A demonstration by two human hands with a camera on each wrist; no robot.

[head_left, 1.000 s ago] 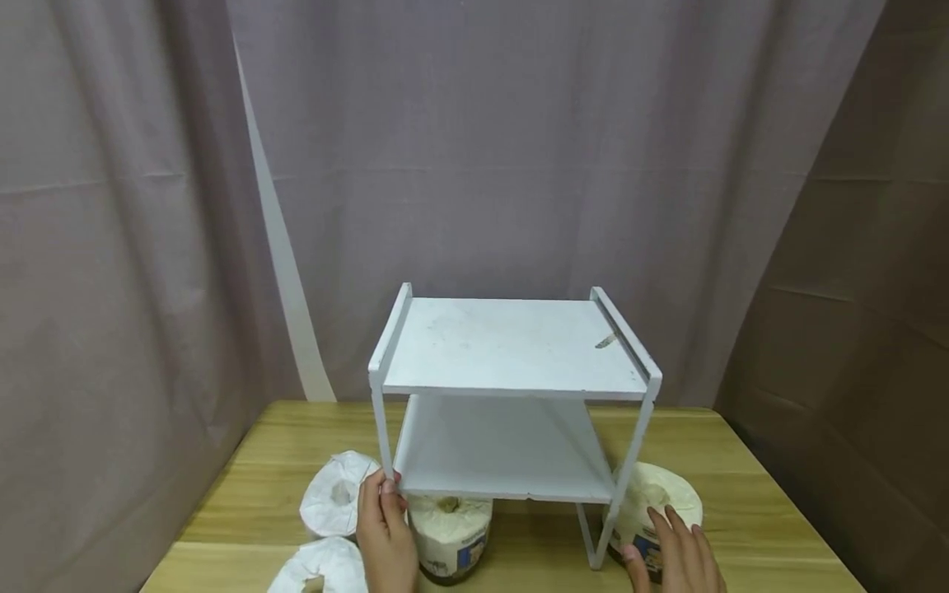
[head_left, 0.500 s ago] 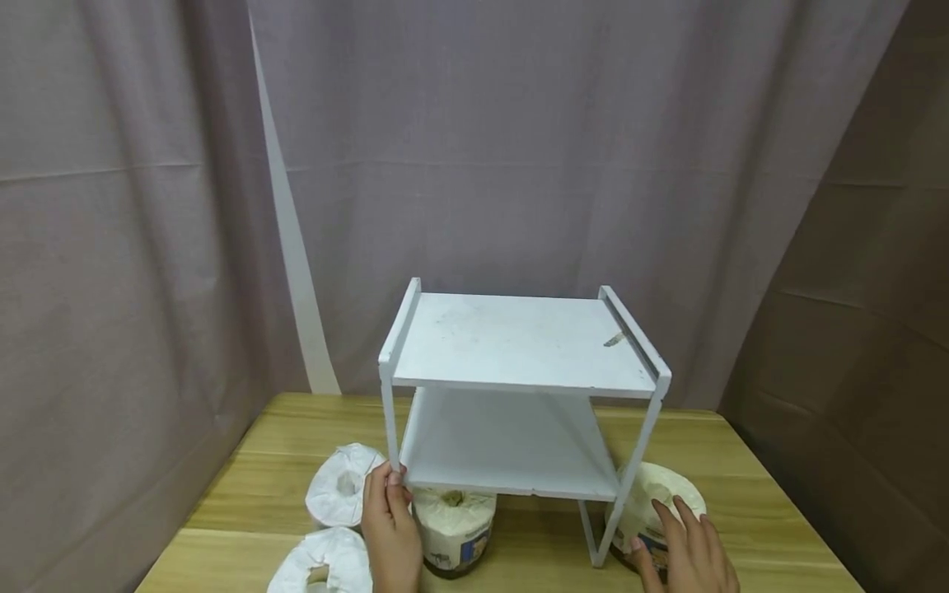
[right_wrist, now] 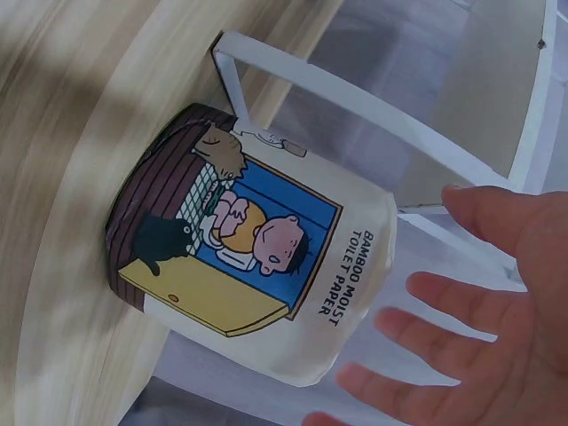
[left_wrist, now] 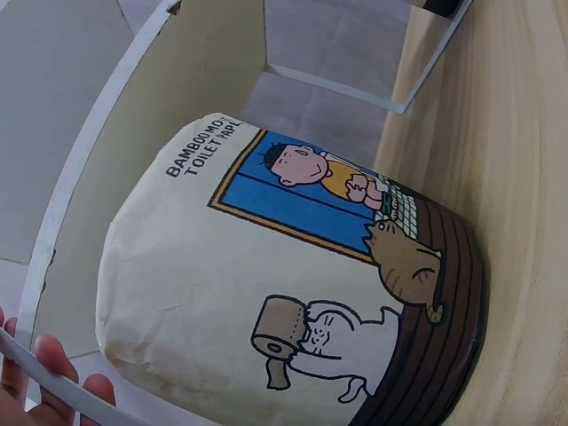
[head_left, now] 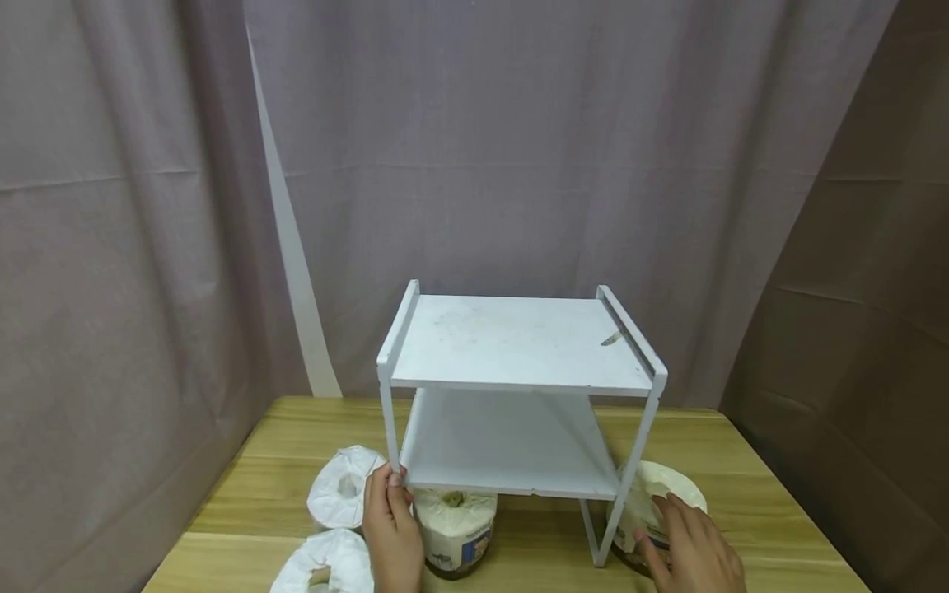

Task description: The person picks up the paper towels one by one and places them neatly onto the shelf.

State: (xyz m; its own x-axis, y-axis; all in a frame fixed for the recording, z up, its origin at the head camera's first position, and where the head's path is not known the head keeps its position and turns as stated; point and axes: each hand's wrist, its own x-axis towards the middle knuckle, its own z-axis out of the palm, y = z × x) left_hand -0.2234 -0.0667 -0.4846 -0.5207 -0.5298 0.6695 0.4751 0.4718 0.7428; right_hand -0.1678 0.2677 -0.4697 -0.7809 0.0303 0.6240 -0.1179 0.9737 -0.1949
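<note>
White shelf (head_left: 519,342) straddles one paper roll (head_left: 454,531); I see left hand (head_left: 395,531) gripping its left leg, likely steadying it. Right hand (head_left: 694,545), fingers spread, near outer roll (right_wrist: 253,244).

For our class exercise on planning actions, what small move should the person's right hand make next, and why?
Probably curl the right hand round the cream, paper-wrapped cylindrical toilet roll: its fingers are spread near the roll, not curled round it, while the left hand grips the white two-shelf rectangular rack at a front leg, seemingly steadying it.
</note>
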